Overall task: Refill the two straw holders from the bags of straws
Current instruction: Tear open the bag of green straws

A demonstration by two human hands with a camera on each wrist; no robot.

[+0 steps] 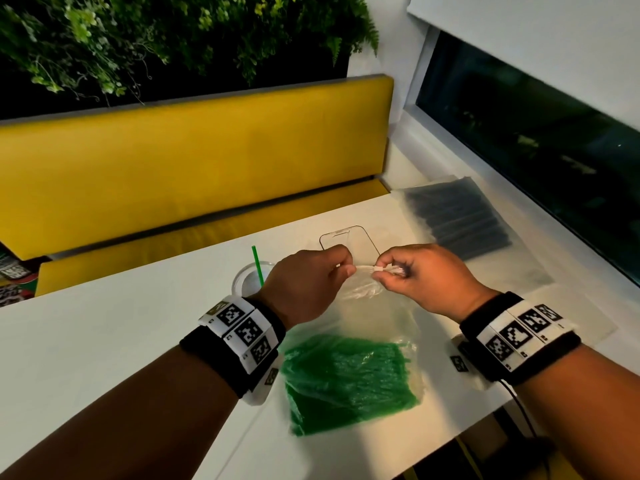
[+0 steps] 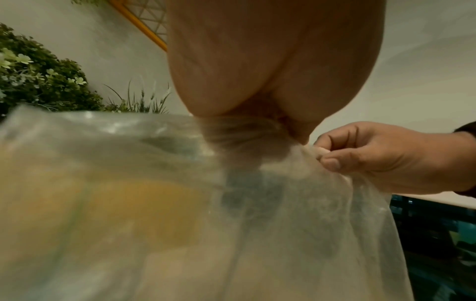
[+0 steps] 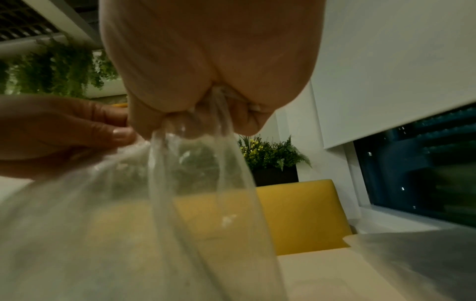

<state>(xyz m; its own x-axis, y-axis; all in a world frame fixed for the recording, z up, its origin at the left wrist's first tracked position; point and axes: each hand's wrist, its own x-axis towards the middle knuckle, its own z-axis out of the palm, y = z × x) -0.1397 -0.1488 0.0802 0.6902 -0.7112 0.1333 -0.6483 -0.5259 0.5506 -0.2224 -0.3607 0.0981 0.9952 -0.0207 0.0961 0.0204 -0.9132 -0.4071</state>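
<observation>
A clear plastic bag of green straws (image 1: 346, 375) lies on the white table (image 1: 104, 341), its bunched neck lifted. My left hand (image 1: 346, 268) pinches the neck from the left. My right hand (image 1: 379, 271) pinches it from the right, at a small white piece on the twisted plastic. The left wrist view shows the bag film (image 2: 231, 203) under my left hand (image 2: 296, 132), with the right hand (image 2: 327, 158) pinching beside it. In the right wrist view the plastic (image 3: 180, 183) runs out of my right hand (image 3: 206, 118). A round clear holder (image 1: 242, 282) with one green straw (image 1: 257, 265) stands behind my left wrist. A clear rectangular holder (image 1: 349, 242) stands beyond both hands.
A bag of black straws (image 1: 460, 220) lies at the table's far right, by the window (image 1: 536, 140). A yellow bench (image 1: 190, 161) runs along the far side, with plants (image 1: 173, 36) above it. The table's near right edge (image 1: 450, 441) is close to my right forearm.
</observation>
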